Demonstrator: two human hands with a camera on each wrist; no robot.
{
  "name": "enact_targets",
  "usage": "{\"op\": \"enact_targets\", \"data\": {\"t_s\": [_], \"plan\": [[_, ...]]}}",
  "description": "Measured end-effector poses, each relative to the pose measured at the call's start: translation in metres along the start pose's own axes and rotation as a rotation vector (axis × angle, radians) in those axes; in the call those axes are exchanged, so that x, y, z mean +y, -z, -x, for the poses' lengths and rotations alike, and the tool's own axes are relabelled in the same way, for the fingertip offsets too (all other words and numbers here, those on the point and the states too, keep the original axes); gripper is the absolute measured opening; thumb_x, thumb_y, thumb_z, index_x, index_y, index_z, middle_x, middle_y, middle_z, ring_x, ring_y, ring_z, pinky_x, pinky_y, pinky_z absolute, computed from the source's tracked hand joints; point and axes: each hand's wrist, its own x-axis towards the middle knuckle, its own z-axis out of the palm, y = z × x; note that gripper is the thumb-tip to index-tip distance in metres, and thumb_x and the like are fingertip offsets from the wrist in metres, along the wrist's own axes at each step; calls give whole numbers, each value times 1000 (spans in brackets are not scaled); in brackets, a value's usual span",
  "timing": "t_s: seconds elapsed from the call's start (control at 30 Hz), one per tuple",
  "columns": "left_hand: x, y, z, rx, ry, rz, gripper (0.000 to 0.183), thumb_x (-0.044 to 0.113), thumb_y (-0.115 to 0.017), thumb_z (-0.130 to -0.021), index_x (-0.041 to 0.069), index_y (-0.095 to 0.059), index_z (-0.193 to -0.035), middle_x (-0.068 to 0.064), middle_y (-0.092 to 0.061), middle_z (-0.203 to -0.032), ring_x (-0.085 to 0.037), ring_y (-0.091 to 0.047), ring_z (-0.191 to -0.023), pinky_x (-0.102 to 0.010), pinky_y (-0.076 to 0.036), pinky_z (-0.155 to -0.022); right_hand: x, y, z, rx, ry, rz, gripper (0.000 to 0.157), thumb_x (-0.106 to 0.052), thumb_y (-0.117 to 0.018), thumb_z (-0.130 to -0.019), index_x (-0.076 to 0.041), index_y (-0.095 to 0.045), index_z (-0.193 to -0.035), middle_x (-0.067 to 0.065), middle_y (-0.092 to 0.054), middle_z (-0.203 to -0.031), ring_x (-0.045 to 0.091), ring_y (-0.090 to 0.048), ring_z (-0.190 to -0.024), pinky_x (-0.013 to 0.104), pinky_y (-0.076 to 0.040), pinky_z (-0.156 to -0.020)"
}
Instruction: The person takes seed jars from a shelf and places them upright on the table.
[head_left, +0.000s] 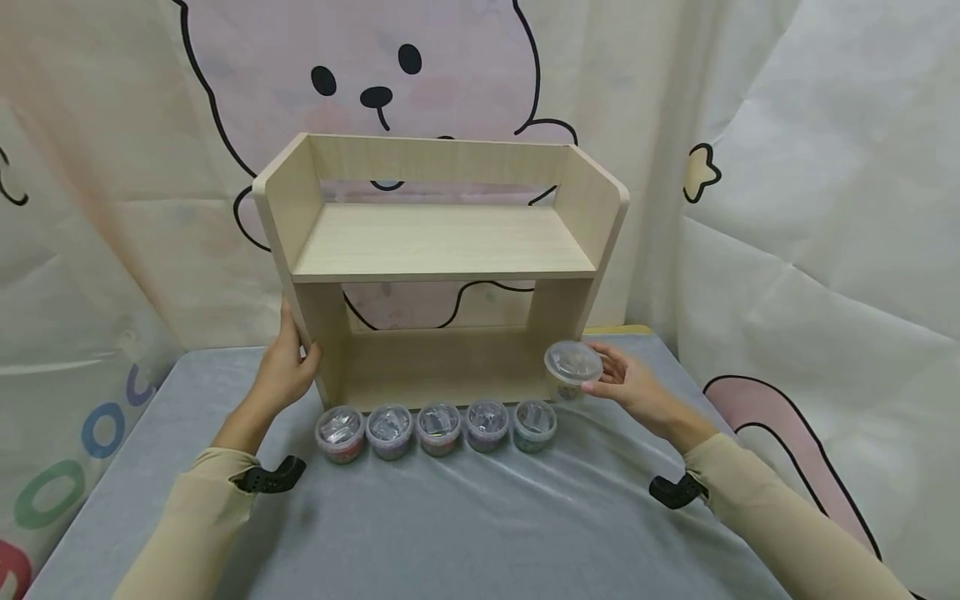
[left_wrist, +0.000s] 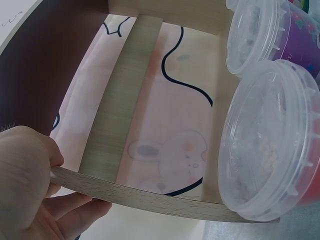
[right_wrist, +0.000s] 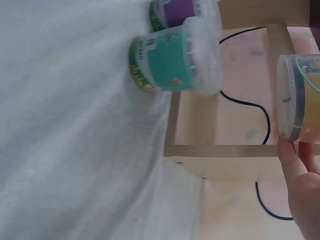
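Note:
A pale wooden two-tier shelf [head_left: 450, 243] stands at the back of the table. My left hand [head_left: 288, 367] grips its left side panel; in the left wrist view that hand [left_wrist: 45, 185] has its thumb and fingers on either side of the panel's edge. At the right side panel, my right hand [head_left: 626, 383] holds a clear lidded plastic tub [head_left: 573, 364] by its right side, in front of the lower opening. In the right wrist view this tub [right_wrist: 300, 97] shows yellowish, with the fingertips against it.
Several lidded tubs stand in a row before the shelf, from a reddish tub [head_left: 340, 435] at left to a green tub [head_left: 535, 427] at right. A grey cloth [head_left: 480, 525] covers the table. Printed curtains [head_left: 810, 250] hang behind and beside it.

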Motion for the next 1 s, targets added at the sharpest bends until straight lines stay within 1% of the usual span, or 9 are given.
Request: {"op": "enact_targets", "data": {"t_s": [0.23, 0.37, 0.53, 0.63, 0.8, 0.87, 1.0], "plan": [[0, 0, 1, 7, -2, -2, 91, -1, -50, -96, 21, 10, -162, -39, -48, -143, -59, -53, -126, -69, -51, -85, 19, 1, 2, 3, 10, -39, 70, 0, -65, -94, 5, -27, -152, -10, -59, -128, 3, -62, -116, 21, -54, -91], [0, 1, 1, 6, 1, -7, 91, 0, -50, -97, 20, 10, -162, -40, -47, -142, -59, -54, -124, -69, -52, -84, 28, 4, 4, 12, 15, -35, 70, 0, -65, -93, 5, -27, -152, -12, -59, -127, 0, -61, -116, 20, -54, -92], [1, 1, 1, 4, 9, -10, 91, 0, -50, -97, 20, 11, -162, -42, -46, -142, -60, -54, -123, -69, -52, -83, 42, 9, 10, 13, -13, -15, 70, 1, -64, -94, 6, -25, -152, -13, -59, -128, -1, -62, -116, 20, -53, -92], [1, 2, 0, 2, 15, -17, 91, 1, -50, -97, 20, 12, -162, -42, -47, -141, -60, -55, -121, -68, -52, -82, 51, 11, 14, 14, -39, 11, 73, -2, -66, -94, 6, -24, -153, -8, -56, -133, -2, -61, -117, 20, -54, -92], [1, 2, 0, 8, 20, -30, 90, 3, -50, -97, 18, 11, -162, -43, -49, -138, -59, -57, -120, -67, -52, -80, 66, 12, 19, 7, -83, 31, 76, -7, -68, -94, 6, -23, -154, 9, -50, -143, -5, -60, -117, 19, -53, -93], [0, 2, 0, 11, 19, -33, 90, 3, -50, -97, 18, 10, -162, -43, -50, -137, -59, -58, -118, -65, -53, -79, 73, 12, 19, 11, -94, 25, 76, -5, -68, -93, 7, -24, -153, 10, -50, -143, -5, -60, -116, 18, -52, -94], [-2, 0, 0, 8, 12, -32, 90, 3, -50, -97, 18, 10, -162, -42, -52, -136, -58, -59, -117, -63, -52, -77, 85, 11, 18, 12, -93, 11, 75, -1, -68, -92, 7, -25, -152, 7, -52, -139, -4, -61, -116, 18, -53, -94]]}}
